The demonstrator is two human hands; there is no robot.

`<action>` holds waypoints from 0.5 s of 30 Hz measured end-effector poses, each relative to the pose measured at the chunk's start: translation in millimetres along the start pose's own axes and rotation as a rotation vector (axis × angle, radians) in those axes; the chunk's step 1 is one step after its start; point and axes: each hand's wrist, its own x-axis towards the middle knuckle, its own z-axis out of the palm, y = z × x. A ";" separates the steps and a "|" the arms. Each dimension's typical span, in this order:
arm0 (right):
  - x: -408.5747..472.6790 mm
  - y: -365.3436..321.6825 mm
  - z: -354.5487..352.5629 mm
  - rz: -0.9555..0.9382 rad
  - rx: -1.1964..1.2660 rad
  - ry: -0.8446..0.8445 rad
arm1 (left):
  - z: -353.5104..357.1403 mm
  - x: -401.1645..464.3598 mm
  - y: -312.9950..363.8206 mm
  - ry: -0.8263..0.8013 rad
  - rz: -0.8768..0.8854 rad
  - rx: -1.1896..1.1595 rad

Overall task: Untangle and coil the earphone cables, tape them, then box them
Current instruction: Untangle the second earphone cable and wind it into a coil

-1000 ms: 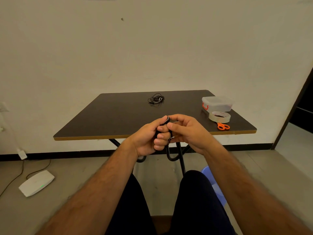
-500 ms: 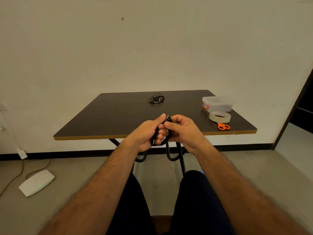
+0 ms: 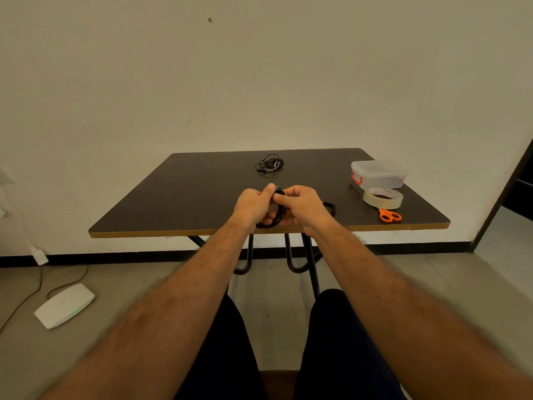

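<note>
Both hands meet over the near edge of the dark table point(image 3: 178, 197). My left hand point(image 3: 252, 204) and my right hand point(image 3: 302, 206) pinch a coiled black earphone cable point(image 3: 275, 219), whose loop hangs between the palms. A second black earphone cable point(image 3: 269, 164) lies tangled at the far middle of the table. A small black loop point(image 3: 330, 207) shows just right of my right hand. A clear lidded box with red clips point(image 3: 377, 174), a roll of clear tape point(image 3: 382, 197) and orange scissors point(image 3: 389, 216) sit at the right.
The table has black metal legs point(image 3: 310, 255). A white router with a green light point(image 3: 65, 306) lies on the floor at the left, with its cable running to the wall. A dark doorway point(image 3: 519, 192) is at the right. My knees are below.
Both hands have moved forward and up with the coiled cable, from in front of the table's edge to over its surface. The grip on the coil has stayed.
</note>
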 end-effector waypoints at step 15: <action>106.1 22.7 8.7 0.058 -0.380 0.065 | -18.4 97.5 -31.4 -0.118 -0.032 0.241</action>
